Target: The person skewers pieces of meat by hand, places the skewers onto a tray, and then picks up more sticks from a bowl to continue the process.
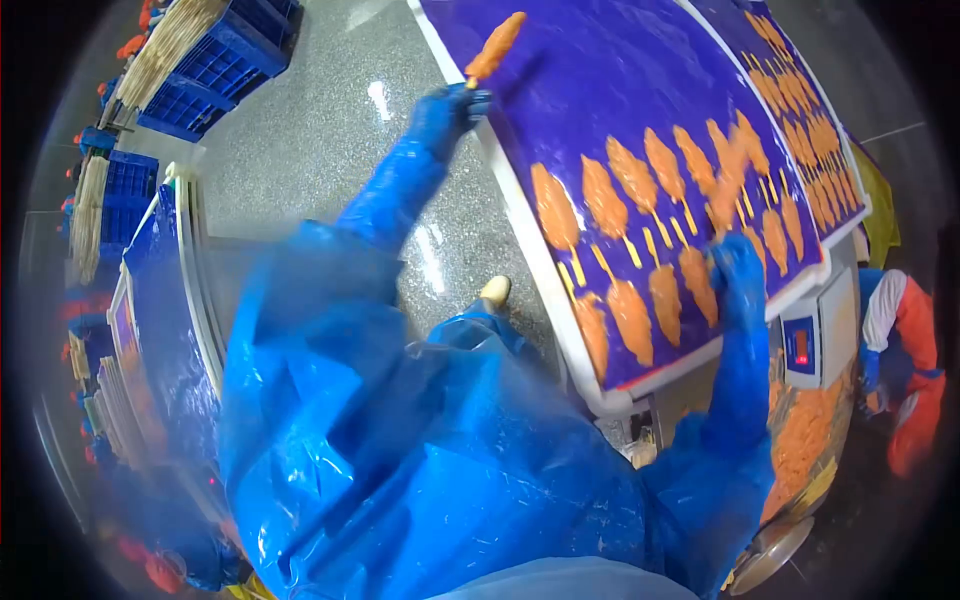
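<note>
My left hand [466, 108], in a blue glove, is closed on the stick of an orange meat skewer [496, 46], held up over the edge of the purple-lined tray [590, 60]. My right hand [738, 262], also gloved in blue, is over the near right part of the tray. Its fingers are closed around the lower end of another skewer [732, 180], which is blurred and tilted. Rows of flattened meat skewers [630, 322] lie on the purple sheet beside it, sticks pointing toward each other.
A second tray of skewers [815, 130] lies at the right. Near it are a scale [815, 340], a heap of orange meat [805, 430] and a co-worker's red and white sleeve [912, 320]. Blue crates [215, 75] and a rack [190, 270] stand left.
</note>
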Available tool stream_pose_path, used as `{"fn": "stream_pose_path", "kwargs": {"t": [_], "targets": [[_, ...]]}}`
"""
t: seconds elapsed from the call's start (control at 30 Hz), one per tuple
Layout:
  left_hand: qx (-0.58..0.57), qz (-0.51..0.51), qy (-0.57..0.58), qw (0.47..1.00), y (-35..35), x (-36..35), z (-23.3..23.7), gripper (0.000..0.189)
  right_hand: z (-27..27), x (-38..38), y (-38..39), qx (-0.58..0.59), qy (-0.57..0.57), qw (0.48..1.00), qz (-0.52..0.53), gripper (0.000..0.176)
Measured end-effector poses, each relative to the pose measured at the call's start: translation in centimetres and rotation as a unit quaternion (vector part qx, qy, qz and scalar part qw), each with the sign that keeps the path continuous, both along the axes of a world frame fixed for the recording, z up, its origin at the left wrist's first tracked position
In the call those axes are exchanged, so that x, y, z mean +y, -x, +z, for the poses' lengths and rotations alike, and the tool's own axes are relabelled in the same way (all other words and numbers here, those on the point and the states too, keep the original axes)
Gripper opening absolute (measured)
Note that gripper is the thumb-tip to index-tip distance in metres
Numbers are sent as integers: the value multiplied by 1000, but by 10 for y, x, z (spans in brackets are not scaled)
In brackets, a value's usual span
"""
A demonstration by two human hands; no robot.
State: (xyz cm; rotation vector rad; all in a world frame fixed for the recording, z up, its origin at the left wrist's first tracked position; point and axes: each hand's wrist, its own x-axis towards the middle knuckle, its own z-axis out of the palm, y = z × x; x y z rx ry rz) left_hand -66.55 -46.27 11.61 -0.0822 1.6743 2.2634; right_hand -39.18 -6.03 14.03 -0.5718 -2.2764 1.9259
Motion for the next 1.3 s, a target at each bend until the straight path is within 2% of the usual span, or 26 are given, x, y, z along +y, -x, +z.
{"fn": "stream_pose_path", "kwargs": {"t": [0.03, 0.07, 0.1, 0.2, 0.23, 0.3, 0.37, 0.43, 0.47, 0.5, 0.53, 0.6, 0.63, 0.67, 0.7, 0.8, 0.93, 1.0, 1.03, 1.07, 1.1, 1.13, 1.2, 1.23, 1.27, 1.3], "targets": [[-19, -17, -110, 994, 23, 9, -21, 25, -12, -12, 44, 14, 1, 1000, 22, 19], [-4, -26, -181, 983, 35, 22, -23, 22, -1, -38, 91, -55, -16, 998, 32, 19], [-6, 37, -174, 984, 40, 40, -12, 21, -9, -59, 133, -29, 11, 999, 32, 20], [-37, 136, -275, 951, 79, 62, -26, 21, -15, -114, 240, 7, 85, 994, 69, 25], [-35, 141, -280, 949, 89, 70, -23, 21, -14, -132, 272, 11, 66, 996, 67, 26], [-88, 284, -280, 913, 100, 82, -14, 20, -18, -165, 326, 13, 48, 996, 71, 27], [-98, 280, -254, 921, 109, 84, -14, 20, -29, -189, 374, 13, 36, 998, 51, 19], [-132, 246, -242, 929, 121, 83, -21, 19, -80, -197, 424, 6, -19, 998, 59, 16], [-133, 249, -242, 928, 127, 85, -38, 19, -74, -211, 429, -1, -73, 995, 64, 13], [-127, 238, -267, 925, 133, 86, -54, 19, -65, -216, 427, -35, -188, 980, 57, 10], [-123, 225, -287, 923, 131, 88, -47, 19, -67, -215, 427, -38, -184, 981, 56, 10], [-140, 211, -280, 926, 125, 85, -40, 21, -71, -218, 432, 7, -89, 995, 40, 9], [-128, 256, -268, 920, 121, 89, -35, 28, -80, -215, 437, 4, -90, 995, 39, 9], [-115, 300, -256, 912, 118, 92, -32, 39, -88, -209, 445, 8, -129, 991, 47, 9], [-96, 231, -181, 951, 116, 85, -31, 53, -97, -203, 450, 12, -167, 984, 55, 10], [-88, 174, -113, 974, 84, 73, 10, 64, -89, -203, 448, -9, -241, 969, 61, 12], [-41, 166, -59, 984, 46, 65, 5, 60, -63, -209, 438, -96, -207, 972, 64, 17], [45, 116, -121, 985, 26, 64, 11, 58, -67, -201, 433, -33, -318, 947, 33, 18], [136, 111, 63, 982, 23, 62, 14, 55, -66, -193, 429, -34, -316, 948, 26, 18], [137, 102, 63, 983, 29, 64, 6, 55, -62, -180, 422, -23, -270, 961, 46, 19], [274, 114, 186, 937, 43, 67, -8, 56, -60, -168, 410, -13, -223, 973, 64, 20], [404, 121, 299, 856, 58, 71, -22, 56, -43, -159, 388, -17, -222, 974, 51, 20], [260, -13, 372, 891, 89, 57, -36, 51, 15, -142, 324, -33, -88, 988, 125, 21], [218, -93, 329, 914, 118, 49, -67, 45, 18, -123, 293, 14, -68, 986, 153, 21], [202, -57, 169, 963, 165, 19, -136, 40, 24, -109, 257, 60, -52, 982, 170, 22], [236, -82, 237, 939, 147, 18, -109, 41, 38, -106, 216, 77, -28, 987, 138, 22]]}}
